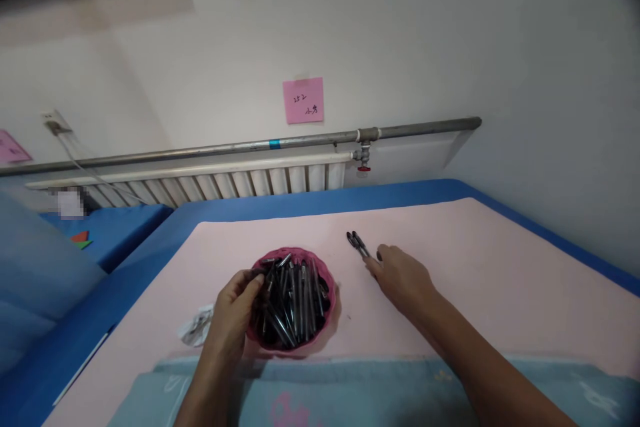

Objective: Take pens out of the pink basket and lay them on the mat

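A round pink basket (331, 280) stands on the pale pink sheet, filled with many dark, clear-barrelled pens (300, 300). At its left rim is my left hand (235, 307), thumb and fingers closed on the dark end of a pen (257, 271) over the basket. To the right of the basket, two black-capped pens (357, 240) lie side by side on the sheet. My right hand (403, 277) rests at their near ends, its fingers closed; the dark tip of another pen (379, 254) shows beside the index finger.
A crumpled white wrapper (197, 325) lies left of the basket. Light blue patterned cloth (350, 390) covers the near edge. Blue padding (320, 195) borders the pink sheet (450, 233). Behind are a radiator (240, 183), a pipe with a valve (364, 153) and the wall.
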`<control>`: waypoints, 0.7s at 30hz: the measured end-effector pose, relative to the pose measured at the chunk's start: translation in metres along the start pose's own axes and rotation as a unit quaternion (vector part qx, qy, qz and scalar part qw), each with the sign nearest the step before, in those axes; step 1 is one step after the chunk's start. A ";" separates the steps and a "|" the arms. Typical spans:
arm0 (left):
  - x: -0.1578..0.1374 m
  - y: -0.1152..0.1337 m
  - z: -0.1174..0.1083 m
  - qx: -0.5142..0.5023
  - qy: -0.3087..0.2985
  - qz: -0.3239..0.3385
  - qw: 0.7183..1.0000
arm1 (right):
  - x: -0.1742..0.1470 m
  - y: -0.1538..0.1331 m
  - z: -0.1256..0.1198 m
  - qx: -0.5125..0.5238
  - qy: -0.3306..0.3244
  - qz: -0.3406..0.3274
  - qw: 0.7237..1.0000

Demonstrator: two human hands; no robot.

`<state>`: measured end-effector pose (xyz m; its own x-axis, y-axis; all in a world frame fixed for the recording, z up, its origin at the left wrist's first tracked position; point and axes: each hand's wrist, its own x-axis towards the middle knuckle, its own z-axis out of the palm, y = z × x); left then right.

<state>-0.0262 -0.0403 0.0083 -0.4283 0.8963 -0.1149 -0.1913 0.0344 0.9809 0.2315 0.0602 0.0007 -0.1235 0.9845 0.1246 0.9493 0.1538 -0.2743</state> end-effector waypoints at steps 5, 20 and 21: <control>0.000 -0.003 -0.004 0.114 0.010 0.059 0.992 | -0.010 -0.027 0.003 0.060 0.022 -0.085 0.994; 0.002 -0.021 0.012 0.540 0.055 0.230 0.808 | -0.032 -0.078 0.031 0.069 0.010 -0.185 0.980; 0.002 -0.022 0.012 0.547 0.051 0.230 0.803 | -0.030 -0.079 0.032 0.073 0.001 -0.176 0.982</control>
<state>-0.0118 -0.0338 -0.0118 -0.3123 0.8862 0.3422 0.8744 0.1274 0.4681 0.1511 0.0209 -0.0123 -0.4355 0.8681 0.2381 0.7966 0.4948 -0.3472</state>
